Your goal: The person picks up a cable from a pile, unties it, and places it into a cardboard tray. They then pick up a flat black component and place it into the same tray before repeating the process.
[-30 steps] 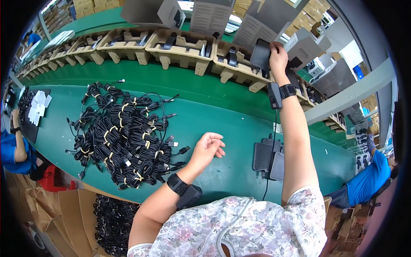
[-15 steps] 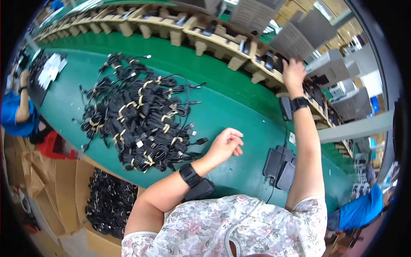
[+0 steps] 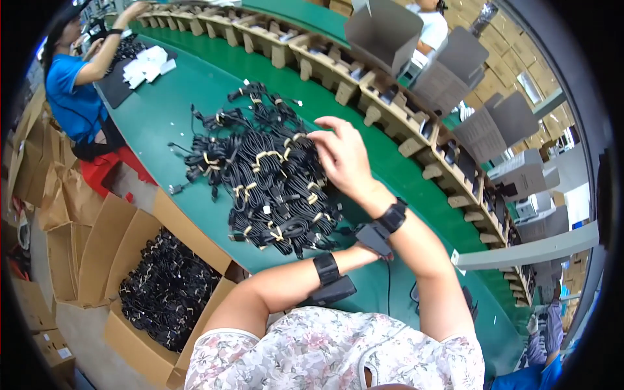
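Note:
A big heap of black cables [image 3: 260, 188], bundled with pale ties, lies on the green table. My right hand [image 3: 346, 159] reaches over the heap's right edge, its thumb and fingers apart, with nothing visible between them. Below my right wrist my left hand [image 3: 365, 256] is mostly covered, so its fingers cannot be made out. A black box-shaped device [image 3: 374, 239] with a thin cord sits by my right wristband. Another dark box [image 3: 330, 290] is beside my left forearm.
A row of cardboard trays [image 3: 364, 84] with dark items runs along the table's far side, with open grey-brown boxes [image 3: 383, 32] behind. A carton [image 3: 117, 325] full of black cables stands at lower left. A person in blue [image 3: 71, 84] works near white papers [image 3: 146, 67].
My right hand has moved from the trays at the right to the cable heap. My left hand has shifted right, below the right wrist. The whole view has turned, and the co-worker's arm is raised.

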### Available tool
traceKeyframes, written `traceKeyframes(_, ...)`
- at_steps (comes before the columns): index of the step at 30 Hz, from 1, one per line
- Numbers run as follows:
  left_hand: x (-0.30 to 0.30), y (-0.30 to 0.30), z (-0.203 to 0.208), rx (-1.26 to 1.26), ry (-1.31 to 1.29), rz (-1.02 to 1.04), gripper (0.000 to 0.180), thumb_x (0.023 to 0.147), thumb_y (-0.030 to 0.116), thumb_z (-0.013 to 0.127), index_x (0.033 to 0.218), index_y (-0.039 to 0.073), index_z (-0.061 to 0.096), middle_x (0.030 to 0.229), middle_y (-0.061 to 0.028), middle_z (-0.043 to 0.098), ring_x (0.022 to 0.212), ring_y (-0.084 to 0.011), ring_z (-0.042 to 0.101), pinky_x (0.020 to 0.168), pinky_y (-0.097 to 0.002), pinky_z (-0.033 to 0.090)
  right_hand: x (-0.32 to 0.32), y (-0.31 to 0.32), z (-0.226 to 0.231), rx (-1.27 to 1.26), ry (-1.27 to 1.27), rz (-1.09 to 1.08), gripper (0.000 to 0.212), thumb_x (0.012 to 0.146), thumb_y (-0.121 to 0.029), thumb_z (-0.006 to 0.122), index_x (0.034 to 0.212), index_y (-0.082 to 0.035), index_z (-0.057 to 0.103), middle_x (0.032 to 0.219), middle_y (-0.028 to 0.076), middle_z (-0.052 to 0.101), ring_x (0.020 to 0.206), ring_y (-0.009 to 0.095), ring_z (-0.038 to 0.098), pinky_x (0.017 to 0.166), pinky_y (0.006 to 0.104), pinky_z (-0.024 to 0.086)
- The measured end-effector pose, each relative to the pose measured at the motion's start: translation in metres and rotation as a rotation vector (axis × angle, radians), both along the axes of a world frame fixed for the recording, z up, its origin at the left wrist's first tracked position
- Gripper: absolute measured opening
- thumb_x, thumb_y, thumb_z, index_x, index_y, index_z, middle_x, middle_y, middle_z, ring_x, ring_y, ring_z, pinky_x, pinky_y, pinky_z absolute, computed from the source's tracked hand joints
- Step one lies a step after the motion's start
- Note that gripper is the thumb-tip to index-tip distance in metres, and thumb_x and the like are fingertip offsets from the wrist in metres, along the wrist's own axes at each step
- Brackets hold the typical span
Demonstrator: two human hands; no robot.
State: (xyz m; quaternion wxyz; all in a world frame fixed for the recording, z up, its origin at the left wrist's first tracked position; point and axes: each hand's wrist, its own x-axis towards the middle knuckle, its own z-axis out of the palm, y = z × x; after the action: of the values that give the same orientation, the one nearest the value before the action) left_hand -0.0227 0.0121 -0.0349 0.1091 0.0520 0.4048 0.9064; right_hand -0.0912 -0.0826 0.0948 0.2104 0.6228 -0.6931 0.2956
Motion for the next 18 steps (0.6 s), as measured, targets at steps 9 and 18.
traceKeyframes(9,0.005,0.0,0.006,0.047,0.177,0.047,0.027,0.084,0.011,0.059,0.11,0.007,0.056,0.102,-0.008,0.061,0.088,-0.016,0.06,0.07,-0.0304,0.052,0.015,-0.009,-0.043,0.384,-0.413,-0.051,0.036,0.087,-0.023,0.055,0.117,-0.002,0.052,0.109,0.019,0.052,0.099,0.036,0.054,0.086,0.0393,0.044)
traceKeyframes(18,0.003,0.0,0.02,-0.25,-0.029,0.068,0.015,0.085,0.006,0.043,0.1,0.003,0.047,0.078,-0.0049,0.056,0.056,-0.0133,0.057,0.044,-0.024,0.044,0.013,0.118,0.012,0.629,-0.328,-0.221,0.029,0.083,-0.027,0.059,0.103,-0.007,0.061,0.093,0.011,0.06,0.084,0.031,0.057,0.075,0.0397,0.044)
